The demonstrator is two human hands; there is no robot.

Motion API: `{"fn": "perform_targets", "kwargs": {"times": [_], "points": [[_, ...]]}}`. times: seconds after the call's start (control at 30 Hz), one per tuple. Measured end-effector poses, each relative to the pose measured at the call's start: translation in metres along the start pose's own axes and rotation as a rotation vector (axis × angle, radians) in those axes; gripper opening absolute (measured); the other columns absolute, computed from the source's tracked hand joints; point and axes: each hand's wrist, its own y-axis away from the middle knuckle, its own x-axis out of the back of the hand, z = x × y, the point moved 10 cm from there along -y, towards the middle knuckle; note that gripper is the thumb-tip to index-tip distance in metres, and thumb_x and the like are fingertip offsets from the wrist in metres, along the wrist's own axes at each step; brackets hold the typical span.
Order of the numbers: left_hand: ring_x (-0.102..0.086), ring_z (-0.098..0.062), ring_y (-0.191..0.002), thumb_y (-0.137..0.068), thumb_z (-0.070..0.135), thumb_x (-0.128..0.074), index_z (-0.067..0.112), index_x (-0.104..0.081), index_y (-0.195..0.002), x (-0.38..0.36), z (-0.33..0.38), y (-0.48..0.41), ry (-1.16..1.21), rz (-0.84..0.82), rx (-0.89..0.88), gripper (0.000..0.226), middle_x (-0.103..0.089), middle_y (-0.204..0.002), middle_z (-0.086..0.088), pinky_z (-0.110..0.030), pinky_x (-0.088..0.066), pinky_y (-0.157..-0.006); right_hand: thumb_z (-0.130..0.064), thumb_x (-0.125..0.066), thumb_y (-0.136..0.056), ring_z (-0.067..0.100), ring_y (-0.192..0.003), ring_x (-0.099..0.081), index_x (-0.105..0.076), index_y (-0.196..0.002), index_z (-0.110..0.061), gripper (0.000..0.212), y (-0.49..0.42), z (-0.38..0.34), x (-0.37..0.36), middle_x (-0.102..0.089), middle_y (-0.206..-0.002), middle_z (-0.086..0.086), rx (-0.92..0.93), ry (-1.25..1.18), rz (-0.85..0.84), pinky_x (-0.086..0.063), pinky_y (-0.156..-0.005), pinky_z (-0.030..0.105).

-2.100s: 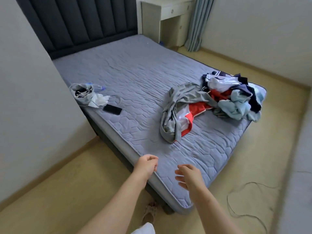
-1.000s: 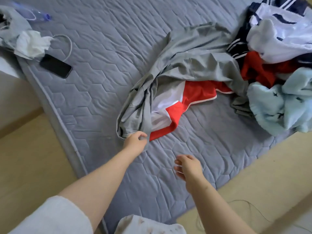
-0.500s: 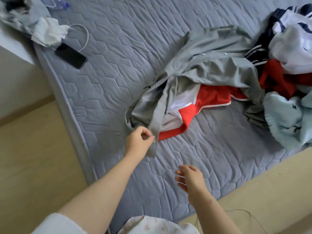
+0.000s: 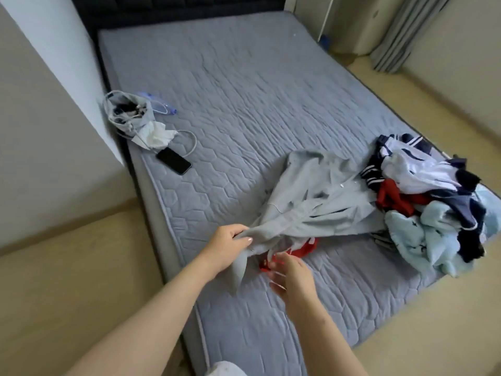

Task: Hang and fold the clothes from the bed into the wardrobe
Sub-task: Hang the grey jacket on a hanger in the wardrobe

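A grey shirt (image 4: pixel 317 202) lies stretched across the grey quilted mattress (image 4: pixel 244 85). My left hand (image 4: pixel 227 245) grips a bunched end of it near the bed's front edge, lifted a little. My right hand (image 4: pixel 291 272) reaches under that bunch with spread fingers at a red and white garment (image 4: pixel 303 248), mostly hidden by the shirt. A pile of clothes (image 4: pixel 431 202), white, navy, red and pale blue, sits at the bed's right corner.
A black phone (image 4: pixel 173 160) with a white cable, crumpled white tissue (image 4: pixel 156 134), a grey pouch (image 4: pixel 127 111) and a clear bottle lie at the bed's left edge. A grey wall stands left. Beige floor surrounds the bed; a curtain (image 4: pixel 404 31) hangs at the back right.
My left hand has pulled the grey shirt toward the bed's front edge and bunched it. My right hand has moved up from the bare mattress to the red garment. The view has tilted back up.
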Motion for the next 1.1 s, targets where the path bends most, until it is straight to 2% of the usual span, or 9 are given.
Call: {"fn": "perform_targets", "kwargs": {"times": [0.1,0.37,0.47,0.57,0.7,0.8,0.87,0.97,1.1], "points": [[-0.053,-0.011,-0.075,-0.086,-0.006,-0.055,-0.002,-0.066,-0.093,0.044,0.003,0.047,0.084,-0.012,-0.01,0.014,-0.061,-0.081,-0.006,-0.012,-0.042,-0.064,-0.02,-0.046,-0.096,0.016,-0.054,-0.05,-0.056,-0.081,-0.016,0.018,0.036,0.005,-0.027,-0.057,-0.067,0.003,0.019,-0.075,-0.023,-0.039,-0.054,0.024],[-0.063,-0.012,-0.062,-0.087,0.001,-0.057,0.011,-0.069,-0.076,0.133,0.019,0.117,0.21,0.103,-0.019,0.019,-0.069,-0.066,0.0,-0.021,-0.048,-0.061,-0.013,-0.045,-0.096,0.015,-0.05,-0.049,-0.056,-0.089,-0.016,0.013,0.1,0.012,-0.069,-0.057,-0.072,0.005,0.097,-0.097,-0.104,-0.042,-0.05,0.021],[-0.064,-0.007,-0.062,-0.09,0.007,-0.056,0.013,-0.07,-0.078,0.126,0.038,0.129,0.209,0.072,-0.077,0.019,-0.07,-0.069,0.001,-0.014,-0.048,-0.056,-0.017,-0.046,-0.096,0.017,-0.055,-0.051,-0.056,-0.09,-0.018,0.011,0.118,0.003,-0.079,-0.059,-0.076,0.004,0.139,-0.08,-0.154,-0.043,-0.051,0.023],[-0.061,-0.011,-0.072,-0.093,0.013,-0.053,0.014,-0.068,-0.087,0.1,0.042,0.136,0.121,0.015,-0.068,0.017,-0.068,-0.081,-0.004,-0.019,-0.047,-0.065,-0.02,-0.048,-0.095,0.017,-0.059,-0.053,-0.058,-0.092,-0.019,0.01,0.129,-0.006,-0.083,-0.062,-0.08,0.004,0.182,-0.048,-0.199,-0.043,-0.055,0.026],[-0.056,-0.009,-0.059,-0.096,0.009,-0.046,0.012,-0.063,-0.085,0.064,0.024,0.14,0.339,0.022,0.093,0.021,-0.062,-0.072,-0.004,-0.015,-0.046,-0.048,-0.019,-0.052,-0.093,0.025,-0.082,-0.06,-0.063,-0.1,-0.015,0.014,0.13,0.0,-0.077,-0.065,-0.092,0.008,0.19,0.086,-0.224,-0.049,-0.061,0.029],[-0.061,-0.016,-0.07,-0.097,0.003,-0.038,0.006,-0.062,-0.097,0.033,0.022,0.144,0.515,-0.066,0.179,0.024,-0.065,-0.084,-0.01,-0.023,-0.05,-0.058,-0.013,-0.058,-0.089,0.016,-0.065,-0.062,-0.066,-0.085,-0.016,0.009,0.13,0.004,-0.063,-0.066,-0.069,0.0,0.231,0.168,-0.242,-0.047,-0.047,0.021],[-0.064,-0.014,-0.067,-0.097,-0.001,-0.035,0.009,-0.06,-0.101,0.021,0.024,0.144,0.528,-0.124,0.201,0.028,-0.067,-0.081,-0.007,-0.024,-0.05,-0.06,-0.007,-0.063,-0.085,0.012,-0.058,-0.064,-0.066,-0.085,-0.009,0.003,0.128,0.004,-0.053,-0.068,-0.063,-0.001,0.277,0.209,-0.243,-0.048,-0.047,0.021],[-0.063,-0.007,-0.059,-0.095,-0.006,-0.031,0.01,-0.057,-0.109,0.014,0.027,0.14,0.313,-0.131,0.199,0.033,-0.064,-0.073,0.0,-0.02,-0.049,-0.057,-0.001,-0.059,-0.084,0.015,-0.063,-0.056,-0.06,-0.08,-0.008,0.008,0.122,-0.005,-0.024,-0.06,-0.069,0.002,0.349,0.271,-0.105,-0.045,-0.049,0.02],[-0.048,-0.011,-0.095,-0.089,-0.013,-0.03,0.015,-0.05,-0.13,0.021,0.051,0.121,-0.273,-0.015,-0.051,0.053,-0.051,-0.113,-0.003,-0.017,-0.04,-0.078,0.008,-0.036,-0.078,0.022,-0.068,-0.034,-0.044,-0.072,-0.007,0.018,0.119,-0.02,0.002,-0.038,-0.071,0.011,0.381,0.107,-0.014,-0.026,-0.058,0.028]]}}
